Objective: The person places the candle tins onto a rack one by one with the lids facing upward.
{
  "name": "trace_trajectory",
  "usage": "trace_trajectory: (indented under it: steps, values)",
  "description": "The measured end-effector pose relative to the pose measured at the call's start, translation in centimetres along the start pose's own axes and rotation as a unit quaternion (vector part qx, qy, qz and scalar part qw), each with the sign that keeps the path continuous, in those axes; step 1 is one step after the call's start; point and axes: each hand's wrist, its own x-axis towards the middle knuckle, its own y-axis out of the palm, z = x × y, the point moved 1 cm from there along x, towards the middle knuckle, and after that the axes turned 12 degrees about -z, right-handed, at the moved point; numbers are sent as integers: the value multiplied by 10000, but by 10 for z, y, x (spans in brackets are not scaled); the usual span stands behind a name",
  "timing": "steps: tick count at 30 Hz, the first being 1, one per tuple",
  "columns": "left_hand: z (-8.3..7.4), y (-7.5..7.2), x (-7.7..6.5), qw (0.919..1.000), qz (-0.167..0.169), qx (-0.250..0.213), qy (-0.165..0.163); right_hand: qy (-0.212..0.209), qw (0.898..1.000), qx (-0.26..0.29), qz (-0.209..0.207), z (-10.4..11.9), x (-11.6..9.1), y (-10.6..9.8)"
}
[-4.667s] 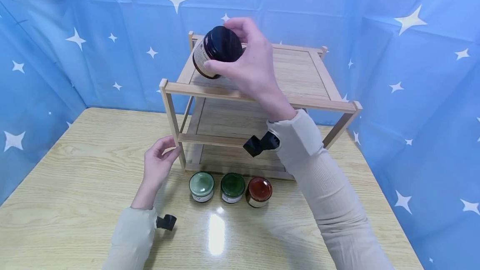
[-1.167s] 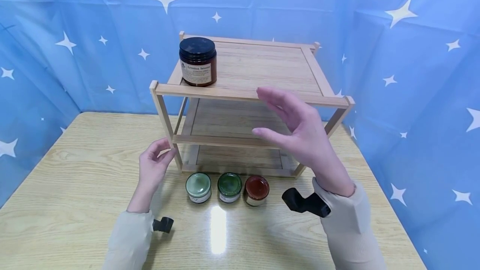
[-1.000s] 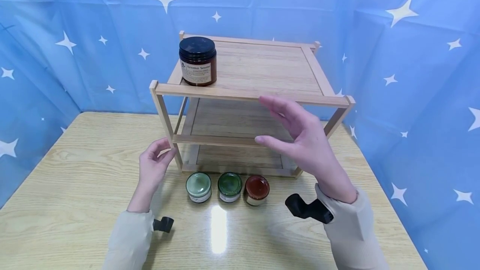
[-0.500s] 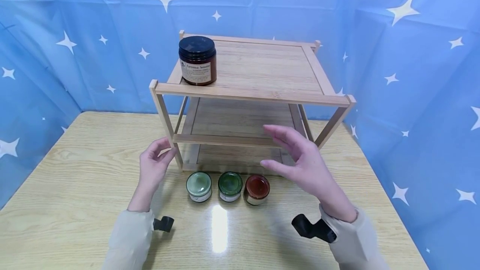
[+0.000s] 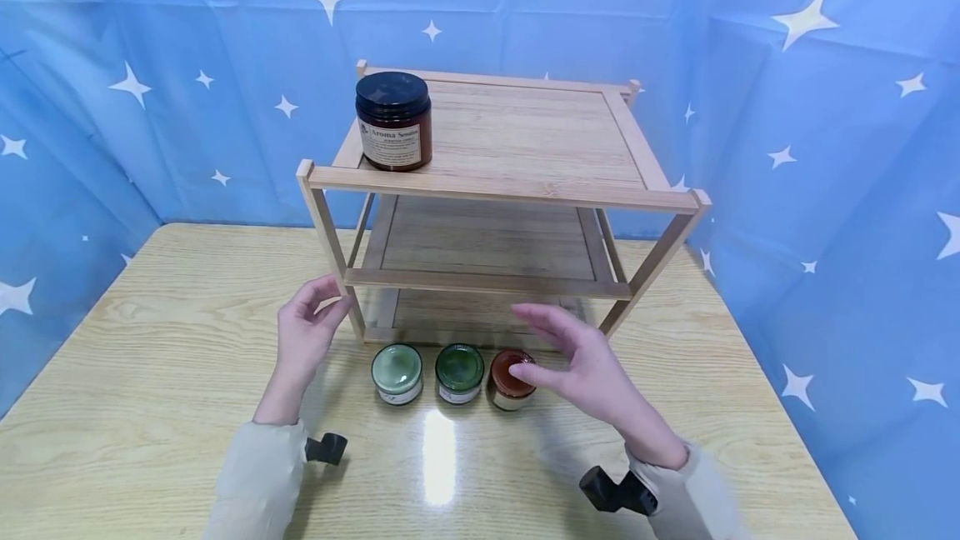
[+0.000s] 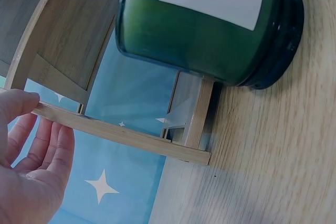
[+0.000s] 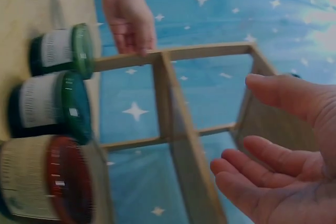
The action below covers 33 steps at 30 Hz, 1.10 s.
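Note:
A wooden shelf rack [image 5: 540, 136] stands on the table. My left hand [image 5: 303, 340] pinches its front left post [image 6: 121, 134] between thumb and fingers. My right hand [image 5: 588, 369] hangs with parted fingers beside a reddish-brown candle jar [image 5: 504, 382]; its thumb overlaps the jar's top in the head view. To the left in the same row are a dark green jar [image 5: 460, 369] and a pale green jar [image 5: 397, 369]. A green jar [image 6: 199, 30] in the left wrist view stands upside down on its dark lid. A black-lidded amber jar [image 5: 395, 127] labelled "Aroma" sits upright on the top shelf's left.
The middle shelf [image 5: 487, 240] and bottom shelf [image 5: 465, 313] lie below the top one. Around the wood-grain table [image 5: 150, 373] hangs a blue curtain [image 5: 225, 65] with white stars. The jars stand close in front of the rack's lower rail [image 5: 472, 338].
My right hand earlier held the amber jar, which now stands on the top shelf, released. That hand has since come down to the reddish-brown jar. My left hand stays at the post.

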Motion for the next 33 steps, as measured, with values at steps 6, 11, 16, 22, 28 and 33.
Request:
trace_trajectory:
  steps: [6,11,16,22,28,33]
  values:
    - [0,0,0,10000,-5,-4,28,112,9999,-110,50,-16,-8,8]
    - [0,0,0,10000,24,70,25,231,9995,-215,65,-31,-14,12]
    - [0,0,0,10000,12,52,-18,445,9987,-232,113,-45,-18,15]
    - [0,0,0,10000,-4,-37,-70,763,9963,-295,281,-58,-22,19]
    - [0,-1,0,10000,-10,-91,-31,783,9944,-579,408,-70,-27,21]
    - [0,-1,0,9999,-35,-120,-16,749,9935,-740,439,-76,-29,24]
